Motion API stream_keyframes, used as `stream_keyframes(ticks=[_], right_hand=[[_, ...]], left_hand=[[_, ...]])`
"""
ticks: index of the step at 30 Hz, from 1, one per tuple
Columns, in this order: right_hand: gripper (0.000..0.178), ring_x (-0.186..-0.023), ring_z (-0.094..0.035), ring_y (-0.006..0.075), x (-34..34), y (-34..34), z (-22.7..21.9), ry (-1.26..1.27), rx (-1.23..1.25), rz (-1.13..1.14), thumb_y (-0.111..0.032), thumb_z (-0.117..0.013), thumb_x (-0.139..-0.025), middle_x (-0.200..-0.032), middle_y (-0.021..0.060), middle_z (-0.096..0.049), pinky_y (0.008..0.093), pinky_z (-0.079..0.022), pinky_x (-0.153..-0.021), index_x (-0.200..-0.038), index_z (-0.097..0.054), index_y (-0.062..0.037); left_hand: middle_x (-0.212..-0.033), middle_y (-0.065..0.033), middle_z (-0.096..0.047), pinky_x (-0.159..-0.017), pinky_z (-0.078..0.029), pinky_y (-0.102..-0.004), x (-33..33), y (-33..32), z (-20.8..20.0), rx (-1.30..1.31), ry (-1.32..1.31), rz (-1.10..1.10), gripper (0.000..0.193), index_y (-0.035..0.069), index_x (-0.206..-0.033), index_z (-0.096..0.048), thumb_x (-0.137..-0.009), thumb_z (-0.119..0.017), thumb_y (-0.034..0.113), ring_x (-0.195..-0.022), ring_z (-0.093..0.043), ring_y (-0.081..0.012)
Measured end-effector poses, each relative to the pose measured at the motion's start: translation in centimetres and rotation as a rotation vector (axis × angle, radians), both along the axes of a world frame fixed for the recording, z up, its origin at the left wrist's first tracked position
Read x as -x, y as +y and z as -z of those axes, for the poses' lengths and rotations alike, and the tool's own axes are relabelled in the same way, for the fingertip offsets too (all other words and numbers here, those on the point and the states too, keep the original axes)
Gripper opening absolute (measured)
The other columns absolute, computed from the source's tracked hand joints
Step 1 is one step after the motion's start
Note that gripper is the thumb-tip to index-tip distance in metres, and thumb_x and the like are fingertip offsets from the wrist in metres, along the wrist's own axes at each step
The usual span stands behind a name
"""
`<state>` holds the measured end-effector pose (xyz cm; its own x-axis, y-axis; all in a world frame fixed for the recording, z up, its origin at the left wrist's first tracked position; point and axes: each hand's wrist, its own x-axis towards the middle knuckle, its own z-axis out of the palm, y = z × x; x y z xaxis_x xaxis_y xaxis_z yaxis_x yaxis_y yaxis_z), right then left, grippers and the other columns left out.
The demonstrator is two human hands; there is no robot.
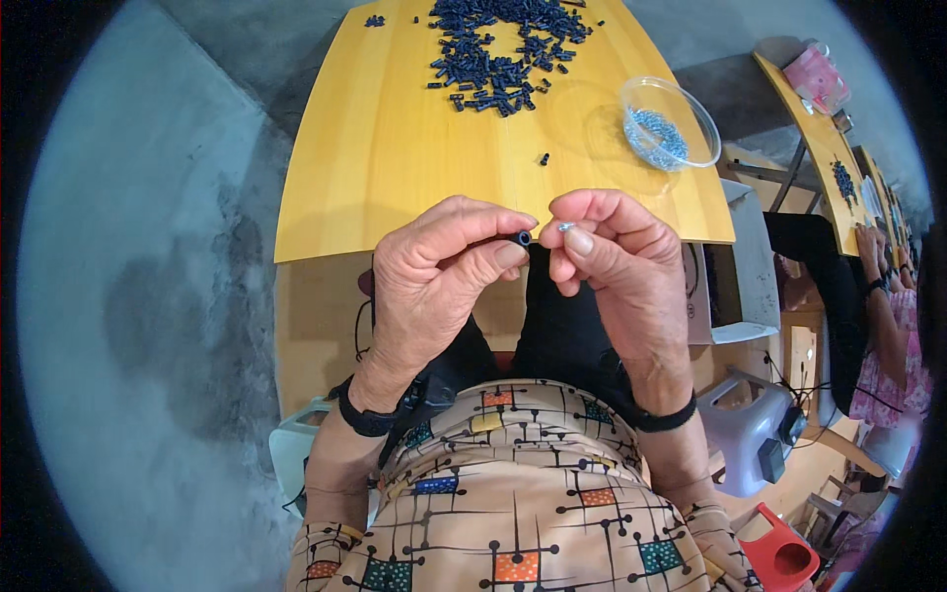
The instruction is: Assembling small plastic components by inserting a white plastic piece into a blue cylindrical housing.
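My left hand [434, 261] pinches a small black tubular plastic piece [523, 238], its round open end facing my other hand. Between the thumb and forefinger of my right hand [617, 242] is a tiny silvery metal part [565, 227], likely a screw, though too small to be sure. The two pieces are close together but apart, above the table's near edge. A heap of similar black pieces [483, 59] lies at the far side of the yellow table [385, 148]. One loose black piece [545, 159] rests nearer to my hands.
A clear round bowl [712, 138] with many small silvery metal parts stands at the table's right. Below that side is an open white box [755, 286]. Stools [745, 434] and cables are at the lower right. Another person [888, 335] works at a table farther right.
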<state>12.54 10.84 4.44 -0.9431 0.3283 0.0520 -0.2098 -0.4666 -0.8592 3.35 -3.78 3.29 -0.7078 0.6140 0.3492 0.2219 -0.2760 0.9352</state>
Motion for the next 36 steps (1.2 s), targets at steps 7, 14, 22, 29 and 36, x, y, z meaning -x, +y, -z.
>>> stream_keyframes(ticks=[7, 14, 22, 29, 36], right_hand=[[0.018, -0.067, -0.061, 0.0105, -0.8, -1.0, -0.3, -0.011, -0.081, 0.029, -0.004, -0.061, -0.083, -0.083, 0.0095, -0.067, 0.0201, -0.05, -0.058, -0.1, -0.061, 0.0015], [0.016, -0.07, -0.062, 0.01, -1.5, -1.3, -0.7, -0.003, -0.179, 0.048, -0.001, -0.061, -0.084, -0.083, 0.0086, -0.066, 0.0203, -0.051, -0.061, -0.099, -0.06, 0.003], [0.015, -0.07, -0.062, 0.0103, -2.2, -1.9, -1.2, 0.04, -0.214, 0.039, 0.0, -0.059, -0.084, -0.081, 0.0091, -0.066, 0.0207, -0.052, -0.062, -0.098, -0.06, 0.0046], [0.013, -0.07, -0.061, 0.0094, -2.5, -2.4, -1.2, 0.087, -0.27, 0.071, 0.0, -0.059, -0.084, -0.08, 0.0086, -0.065, 0.0205, -0.051, -0.063, -0.096, -0.06, 0.0047], [0.012, -0.069, -0.059, 0.0077, -2.6, -2.7, -1.3, 0.085, -0.367, 0.15, -0.001, -0.06, -0.084, -0.078, 0.0056, -0.065, 0.0195, -0.048, -0.063, -0.095, -0.06, 0.0032]], left_hand=[[-0.085, -0.0071, -0.064, -0.066, -0.049, -0.0226, -0.8, -0.6, -0.6, 0.087, 0.18, -0.131, 0.016, 0.001, -0.09, -0.067, -0.074, -0.07, 0.001, -0.075, -0.061, -0.0133], [-0.084, -0.0082, -0.063, -0.064, -0.049, -0.0244, -1.9, -0.7, -2.2, 0.126, 0.485, -0.232, 0.013, 0.001, -0.089, -0.066, -0.077, -0.067, 0.002, -0.075, -0.062, -0.0157], [-0.086, -0.008, -0.062, -0.064, -0.048, -0.0216, -2.5, -1.1, -2.8, 0.107, 0.492, -0.221, 0.014, -0.001, -0.091, -0.065, -0.078, -0.066, 0.002, -0.076, -0.059, -0.0137], [-0.084, -0.0078, -0.062, -0.062, -0.048, -0.0216, -2.9, -1.7, -2.9, 0.113, 0.495, -0.222, 0.014, -0.001, -0.091, -0.066, -0.077, -0.067, 0.003, -0.074, -0.059, -0.0132], [-0.083, -0.0076, -0.062, -0.062, -0.048, -0.0212, -3.2, -1.9, -2.8, 0.115, 0.483, -0.237, 0.014, -0.001, -0.09, -0.066, -0.076, -0.068, 0.003, -0.073, -0.059, -0.0128]])
